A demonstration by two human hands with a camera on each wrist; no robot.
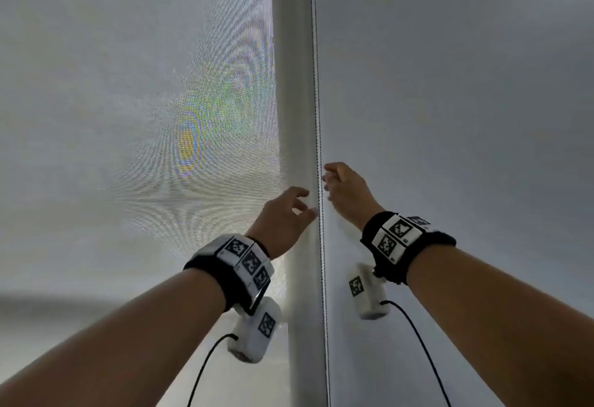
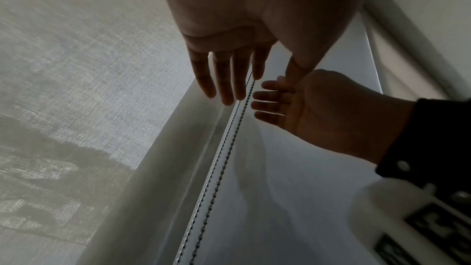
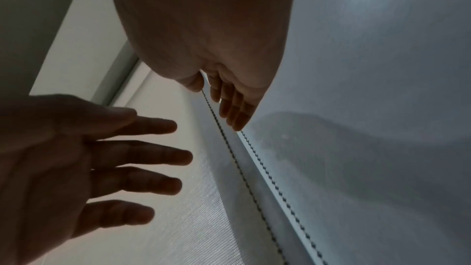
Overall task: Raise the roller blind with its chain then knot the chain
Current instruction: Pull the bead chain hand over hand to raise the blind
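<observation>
Against pale blinds (image 1: pixel 128 85), left hand (image 1: pixel 284 218) spread, right hand (image 1: pixel 345 191) loosely open, flanking chain (image 1: pixel 318 149).

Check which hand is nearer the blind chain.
Right. The right hand has its thumb and fingers flanking the chain; the left hand is spread open beside it, fingertips short of it.

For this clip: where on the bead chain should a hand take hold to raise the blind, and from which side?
Pinch one strand of the bead chain at about hand height. Its two strands hang taut and close together along the frame, so come from the right, where the open right hand is nearest. The left hand is also open.
</observation>
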